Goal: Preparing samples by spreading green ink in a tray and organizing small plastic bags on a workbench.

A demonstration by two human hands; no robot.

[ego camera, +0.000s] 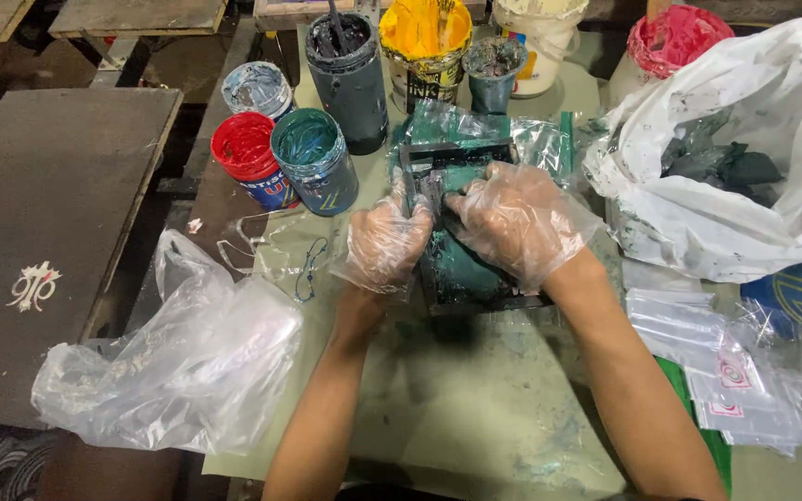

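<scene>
Both of my hands wear thin clear plastic gloves. My left hand (385,239) grips the left edge of a dark flat frame (464,269) smeared with teal ink, and a thin blade-like piece sticks up from its fingers. My right hand (517,220) presses on the same frame from the right, fingers curled over its top part. The frame lies on a clear plastic sheet (522,139) on the ink-stained table (475,408).
Paint tubs stand behind: teal (313,158), red (246,158), dark grey (345,70), yellow (424,42), pink (675,37). A white bag (744,186) holding dark lumps lies right. A crumpled clear bag (178,362) lies left, small zip bags (726,371) right.
</scene>
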